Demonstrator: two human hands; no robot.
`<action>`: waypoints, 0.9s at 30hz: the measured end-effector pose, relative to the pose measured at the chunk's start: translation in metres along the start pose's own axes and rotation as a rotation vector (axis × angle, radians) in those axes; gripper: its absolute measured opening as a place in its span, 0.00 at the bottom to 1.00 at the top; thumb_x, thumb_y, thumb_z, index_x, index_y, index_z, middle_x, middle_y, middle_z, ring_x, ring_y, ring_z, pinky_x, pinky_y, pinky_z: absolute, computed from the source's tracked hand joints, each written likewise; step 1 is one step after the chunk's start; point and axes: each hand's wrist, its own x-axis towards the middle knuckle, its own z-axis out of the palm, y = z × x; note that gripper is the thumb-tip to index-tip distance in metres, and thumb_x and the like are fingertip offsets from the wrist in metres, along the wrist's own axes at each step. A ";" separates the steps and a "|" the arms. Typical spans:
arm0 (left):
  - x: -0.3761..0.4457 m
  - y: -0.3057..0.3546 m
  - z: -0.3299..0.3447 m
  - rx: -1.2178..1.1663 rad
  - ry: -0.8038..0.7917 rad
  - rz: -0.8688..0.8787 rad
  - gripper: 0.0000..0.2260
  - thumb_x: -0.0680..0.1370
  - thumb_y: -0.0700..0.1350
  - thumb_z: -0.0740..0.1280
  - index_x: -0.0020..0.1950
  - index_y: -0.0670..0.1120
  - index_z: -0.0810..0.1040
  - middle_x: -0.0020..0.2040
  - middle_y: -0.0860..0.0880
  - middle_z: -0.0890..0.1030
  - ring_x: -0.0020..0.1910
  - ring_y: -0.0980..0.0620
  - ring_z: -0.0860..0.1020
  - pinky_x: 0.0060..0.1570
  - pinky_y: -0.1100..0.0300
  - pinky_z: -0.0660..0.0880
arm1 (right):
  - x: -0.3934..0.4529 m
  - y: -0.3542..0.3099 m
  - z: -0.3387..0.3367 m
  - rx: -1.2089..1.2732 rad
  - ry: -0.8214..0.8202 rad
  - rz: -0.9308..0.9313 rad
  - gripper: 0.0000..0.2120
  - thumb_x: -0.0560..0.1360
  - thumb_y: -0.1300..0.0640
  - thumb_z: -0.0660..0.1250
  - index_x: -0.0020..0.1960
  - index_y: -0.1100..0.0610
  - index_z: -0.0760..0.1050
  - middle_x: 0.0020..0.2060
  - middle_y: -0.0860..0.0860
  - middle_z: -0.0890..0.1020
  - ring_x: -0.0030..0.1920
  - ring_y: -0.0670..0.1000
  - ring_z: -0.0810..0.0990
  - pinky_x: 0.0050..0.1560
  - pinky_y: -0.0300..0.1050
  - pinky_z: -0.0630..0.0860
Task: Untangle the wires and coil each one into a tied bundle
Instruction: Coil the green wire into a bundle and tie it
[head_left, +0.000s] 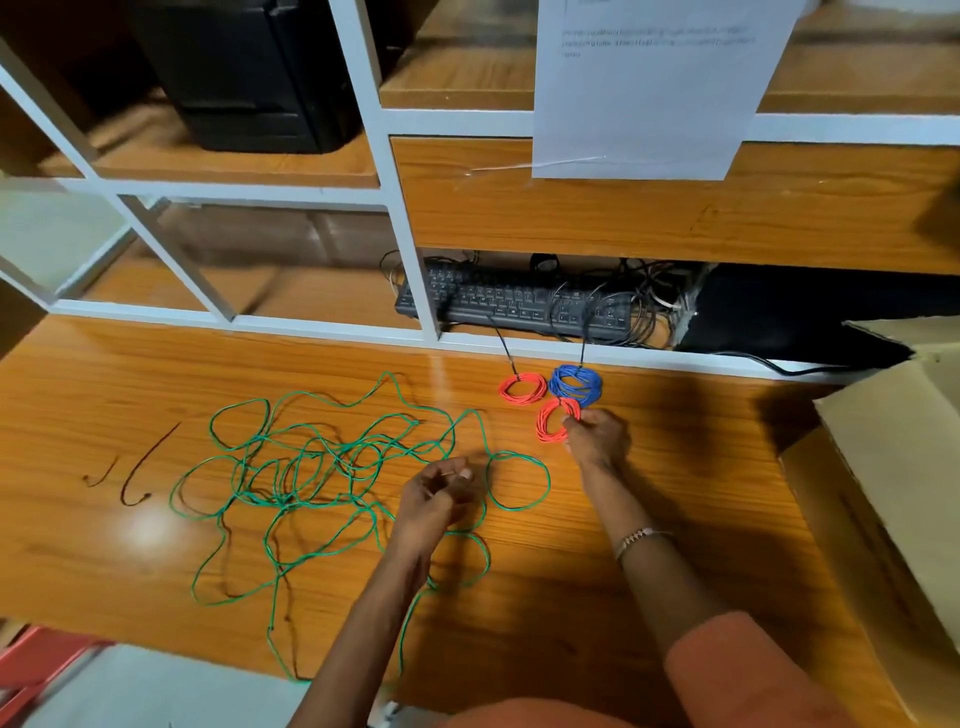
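Note:
A long green wire (311, 467) lies in a loose tangle across the wooden desk (104, 395), with one end hanging over the front edge. My left hand (436, 499) rests at the tangle's right side, fingers curled around a strand of it. My right hand (597, 436) grips a coiled red bundle (550, 421) at its right rim, low on the desk. Just behind it sit another coiled red bundle (522, 387) and a coiled blue bundle (576, 384), each tied with a black tie.
A black keyboard (519, 304) with loose black cables sits under the shelf behind the bundles. A cardboard box (893, 467) stands at the right. White shelf frame (395, 208), a black computer case (249, 73) and a taped paper sheet (649, 83) are above.

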 end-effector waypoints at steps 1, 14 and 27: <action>0.002 0.000 -0.001 0.000 0.004 0.006 0.05 0.82 0.37 0.69 0.57 0.44 0.81 0.47 0.45 0.80 0.43 0.50 0.76 0.39 0.62 0.73 | 0.005 -0.001 0.001 -0.011 -0.005 0.000 0.14 0.65 0.53 0.82 0.35 0.43 0.76 0.40 0.52 0.87 0.39 0.56 0.87 0.40 0.58 0.86; -0.022 -0.013 -0.061 -0.004 0.226 0.148 0.07 0.84 0.38 0.66 0.58 0.42 0.83 0.42 0.47 0.83 0.33 0.54 0.76 0.33 0.64 0.74 | -0.128 -0.032 -0.006 -0.800 -0.265 -0.355 0.24 0.70 0.54 0.73 0.66 0.51 0.74 0.61 0.58 0.76 0.66 0.61 0.72 0.64 0.52 0.71; -0.064 -0.021 -0.098 -0.020 0.302 0.112 0.07 0.83 0.38 0.67 0.56 0.44 0.85 0.40 0.50 0.84 0.30 0.56 0.74 0.32 0.64 0.72 | -0.122 -0.067 0.017 -0.567 -0.668 -0.044 0.11 0.79 0.71 0.61 0.43 0.62 0.77 0.31 0.50 0.79 0.33 0.45 0.76 0.41 0.47 0.82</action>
